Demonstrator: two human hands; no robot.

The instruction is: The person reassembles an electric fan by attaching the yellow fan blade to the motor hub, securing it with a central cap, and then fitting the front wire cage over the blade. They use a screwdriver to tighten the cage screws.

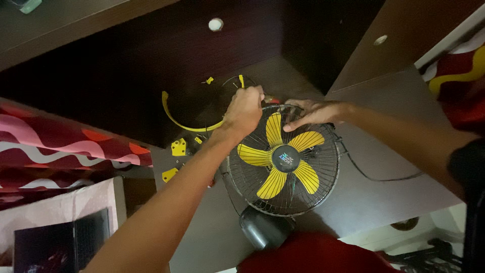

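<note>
Resting on a dark brown table (374, 197), seemingly wood, fan (283, 159) beneath both hands.

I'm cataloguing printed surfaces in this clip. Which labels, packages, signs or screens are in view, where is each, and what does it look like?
Round dark hub label: centre of the yellow-bladed wire-cage fan, below both hands; small light and bluish print.
Dark flat rectangular panel: bottom left corner, on a pale surface; perhaps a screen or a glossy cover, it cannot be told.
No packages or signs show.
</note>
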